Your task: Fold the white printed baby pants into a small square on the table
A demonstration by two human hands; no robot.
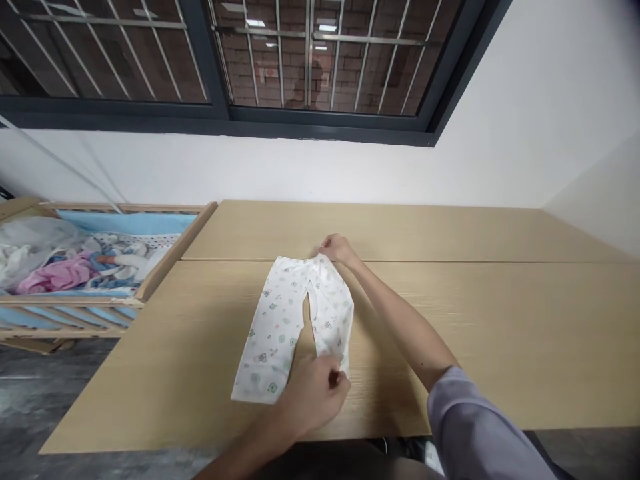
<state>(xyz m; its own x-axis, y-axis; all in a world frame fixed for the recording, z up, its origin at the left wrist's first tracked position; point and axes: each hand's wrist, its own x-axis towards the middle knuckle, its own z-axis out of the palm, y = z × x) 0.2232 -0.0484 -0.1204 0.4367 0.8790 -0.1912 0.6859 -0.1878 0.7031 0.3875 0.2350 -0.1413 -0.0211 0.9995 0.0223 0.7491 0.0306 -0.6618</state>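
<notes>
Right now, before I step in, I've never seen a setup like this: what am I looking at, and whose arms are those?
There's no machine here: these are a person's bare arms, filmed by a camera worn on their head, looking forward and down. White printed baby pants lie on a light wooden table. The right hand pinches the waistband; the left hand is at one leg's hem. To the left stands a wooden-framed bin of clothes.
</notes>
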